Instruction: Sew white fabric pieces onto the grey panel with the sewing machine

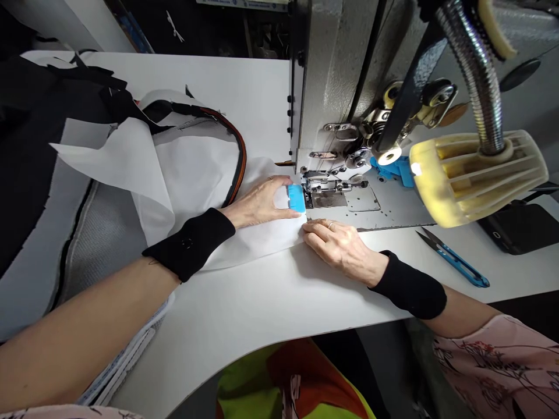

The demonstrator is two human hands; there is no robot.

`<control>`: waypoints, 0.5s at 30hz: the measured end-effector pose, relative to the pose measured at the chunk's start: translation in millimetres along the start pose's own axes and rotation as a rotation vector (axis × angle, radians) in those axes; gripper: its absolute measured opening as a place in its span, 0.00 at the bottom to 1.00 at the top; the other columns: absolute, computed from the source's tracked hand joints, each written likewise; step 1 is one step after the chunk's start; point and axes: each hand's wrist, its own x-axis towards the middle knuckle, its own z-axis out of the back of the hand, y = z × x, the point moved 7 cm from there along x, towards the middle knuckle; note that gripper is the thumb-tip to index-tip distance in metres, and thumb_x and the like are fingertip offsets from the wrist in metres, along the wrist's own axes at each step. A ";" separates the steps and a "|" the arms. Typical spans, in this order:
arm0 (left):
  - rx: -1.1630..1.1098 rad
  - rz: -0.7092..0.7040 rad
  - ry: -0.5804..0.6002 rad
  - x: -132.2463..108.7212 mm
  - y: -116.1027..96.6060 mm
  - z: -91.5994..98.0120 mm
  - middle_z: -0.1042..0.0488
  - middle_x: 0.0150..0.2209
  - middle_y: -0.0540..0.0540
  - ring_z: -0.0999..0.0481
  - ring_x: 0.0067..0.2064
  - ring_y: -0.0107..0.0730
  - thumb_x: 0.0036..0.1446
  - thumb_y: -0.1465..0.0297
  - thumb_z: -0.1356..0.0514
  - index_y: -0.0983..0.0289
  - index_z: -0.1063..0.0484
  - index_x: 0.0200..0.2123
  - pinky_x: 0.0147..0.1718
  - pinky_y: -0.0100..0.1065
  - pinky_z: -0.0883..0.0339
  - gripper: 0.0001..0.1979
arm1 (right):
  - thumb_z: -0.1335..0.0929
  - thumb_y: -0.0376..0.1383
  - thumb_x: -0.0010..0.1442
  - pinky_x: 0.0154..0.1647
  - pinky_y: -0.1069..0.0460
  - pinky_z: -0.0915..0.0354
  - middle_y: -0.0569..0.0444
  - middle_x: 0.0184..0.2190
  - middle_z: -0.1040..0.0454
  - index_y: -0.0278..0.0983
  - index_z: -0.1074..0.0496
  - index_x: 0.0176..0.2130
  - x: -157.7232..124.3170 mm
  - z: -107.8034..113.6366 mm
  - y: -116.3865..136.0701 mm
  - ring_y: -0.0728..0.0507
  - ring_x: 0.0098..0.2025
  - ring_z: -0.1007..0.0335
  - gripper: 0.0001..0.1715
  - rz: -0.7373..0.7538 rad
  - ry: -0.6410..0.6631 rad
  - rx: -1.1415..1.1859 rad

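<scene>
White fabric [262, 247] lies on the table and reaches the presser foot [312, 186] of a sewing machine [338, 64]. My left hand [257, 203] rests on it with thumb and fingers spread apart, one on each side of a small light-blue rectangular piece [297, 199] beside the foot. Just in front of the foot, my right hand [334, 241] has its fingers curled and closed at the fabric's edge. Its fingertips are partly hidden. Both wrists wear black bands.
A yellow-lit lamp [478, 177] hangs at the right of the machine head. Blue thread snips [456, 259] and a black box [522, 224] lie to the right. Dark and grey fabric with a curved brown-black zipper [239, 160] is bunched at the left.
</scene>
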 end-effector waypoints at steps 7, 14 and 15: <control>0.011 -0.002 -0.012 -0.3 -0.3 1.0 0.33 0.55 0.59 0.34 0.56 0.43 0.45 0.54 0.36 0.65 0.36 0.53 0.56 0.41 0.41 0.34 | 0.43 0.22 0.61 0.38 0.52 0.33 0.48 0.38 0.27 0.33 0.32 0.34 1.5 -1.5 -1.6 0.46 0.38 0.34 0.14 -0.039 0.018 0.011; 0.006 -0.014 -0.015 1.0 0.2 0.3 0.33 0.55 0.61 0.34 0.56 0.43 0.45 0.55 0.36 0.68 0.36 0.53 0.57 0.40 0.41 0.35 | 0.41 0.26 0.62 0.55 0.42 0.38 0.43 0.49 0.30 0.33 0.34 0.32 4.2 -2.2 -6.9 0.39 0.55 0.39 0.09 -0.110 -0.028 0.055; 0.007 -0.017 -0.015 1.0 0.0 0.4 0.33 0.55 0.61 0.34 0.56 0.44 0.45 0.55 0.36 0.67 0.36 0.53 0.57 0.41 0.41 0.34 | 0.41 0.26 0.62 0.57 0.40 0.39 0.43 0.49 0.30 0.33 0.34 0.33 4.2 -2.9 -7.1 0.38 0.55 0.39 0.09 -0.108 -0.022 0.062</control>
